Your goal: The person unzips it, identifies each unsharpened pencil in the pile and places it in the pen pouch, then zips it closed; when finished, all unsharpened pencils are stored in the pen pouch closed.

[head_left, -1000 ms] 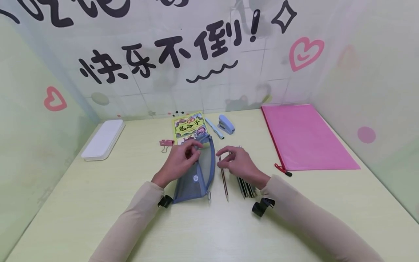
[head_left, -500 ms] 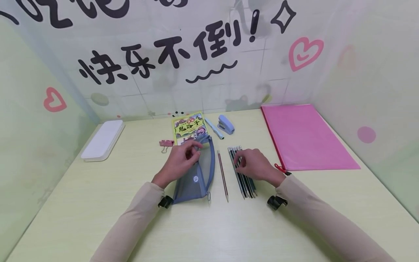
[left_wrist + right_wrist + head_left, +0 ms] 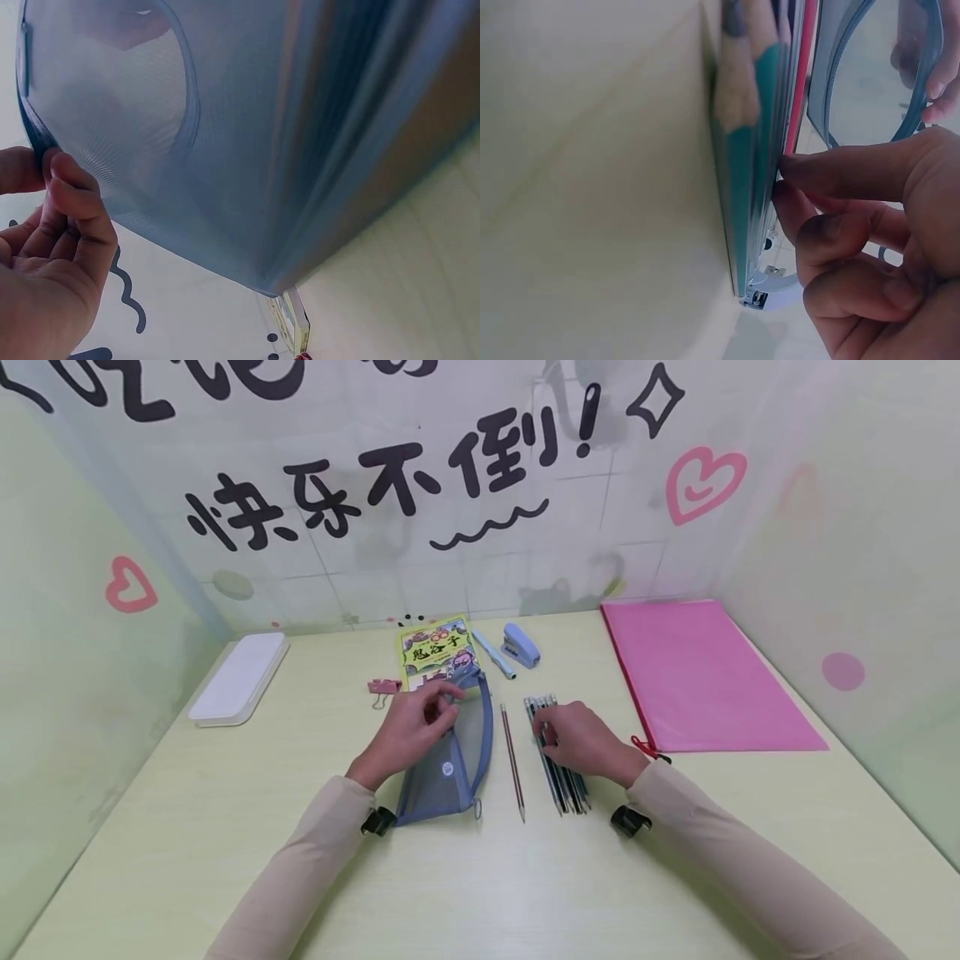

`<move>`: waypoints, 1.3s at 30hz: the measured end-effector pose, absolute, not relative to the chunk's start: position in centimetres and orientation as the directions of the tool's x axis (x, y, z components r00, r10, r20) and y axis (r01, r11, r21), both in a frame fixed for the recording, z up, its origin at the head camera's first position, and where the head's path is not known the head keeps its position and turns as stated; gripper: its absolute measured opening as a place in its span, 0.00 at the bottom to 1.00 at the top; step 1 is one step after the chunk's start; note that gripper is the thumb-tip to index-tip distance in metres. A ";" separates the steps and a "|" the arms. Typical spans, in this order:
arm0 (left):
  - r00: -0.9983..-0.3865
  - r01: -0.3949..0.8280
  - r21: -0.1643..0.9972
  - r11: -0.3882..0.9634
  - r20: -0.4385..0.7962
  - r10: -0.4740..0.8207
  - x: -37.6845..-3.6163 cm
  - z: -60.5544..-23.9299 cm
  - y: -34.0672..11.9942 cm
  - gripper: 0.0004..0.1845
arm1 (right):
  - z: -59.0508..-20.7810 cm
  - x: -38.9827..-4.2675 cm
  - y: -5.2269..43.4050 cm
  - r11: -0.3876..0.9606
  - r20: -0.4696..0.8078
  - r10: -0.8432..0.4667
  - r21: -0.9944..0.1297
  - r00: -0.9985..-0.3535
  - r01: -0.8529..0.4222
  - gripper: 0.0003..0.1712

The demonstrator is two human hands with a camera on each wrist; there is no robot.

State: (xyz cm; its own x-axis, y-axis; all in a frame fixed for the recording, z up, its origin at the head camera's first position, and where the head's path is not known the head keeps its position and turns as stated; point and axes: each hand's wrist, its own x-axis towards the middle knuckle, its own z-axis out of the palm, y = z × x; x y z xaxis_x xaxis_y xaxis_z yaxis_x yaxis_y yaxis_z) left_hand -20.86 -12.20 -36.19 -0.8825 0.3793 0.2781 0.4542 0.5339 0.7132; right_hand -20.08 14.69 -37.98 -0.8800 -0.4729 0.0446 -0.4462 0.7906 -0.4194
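Thumb and forefinger of my left hand (image 3: 408,727) pinch the edge of a blue mesh pencil case (image 3: 431,785), holding its zipped mouth apart. The left wrist view shows this pinch at the case's (image 3: 217,150) rim. My right hand (image 3: 588,739) is over a bunch of several dark and green pencils (image 3: 562,789) lying side by side, points towards me. In the right wrist view its thumb and forefinger close on one of the pencils (image 3: 739,195), while the other fingers are curled. A single reddish pencil (image 3: 513,764) lies between the case and the bunch.
Behind the case lie a yellow booklet (image 3: 438,647), a pink binder clip (image 3: 384,687), a light blue pen (image 3: 495,656) and a blue stapler (image 3: 521,646). A white box (image 3: 240,681) sits at left, a pink zip folder (image 3: 712,677) at right. Walls enclose the table.
My right hand has moved right, from above the reddish pencil to the bunch, leaving that pencil on the table. The left hand and the case have stayed in place.
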 end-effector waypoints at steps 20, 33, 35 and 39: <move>-0.888 0.444 0.732 0.517 0.280 0.366 -20.7 -36.2 -12.3 0.10 | -37.9 -21.3 12.9 0.838 -0.085 -0.336 -0.481 -0.938 -0.257 0.11; -0.883 0.452 0.733 0.508 0.288 0.371 -20.8 -36.2 -12.2 0.09 | -37.5 -21.8 15.3 0.421 -0.245 -0.279 -0.900 -0.929 0.111 0.20; -0.884 0.451 0.734 0.508 0.287 0.369 -20.7 -36.2 -12.2 0.09 | -37.5 -21.8 15.2 0.389 -0.243 -0.276 -0.913 -0.930 0.123 0.20; -0.886 0.447 0.737 0.507 0.287 0.365 -20.7 -36.2 -12.2 0.09 | -37.7 -21.8 14.8 0.324 -0.224 -0.255 -0.936 -0.940 0.136 0.22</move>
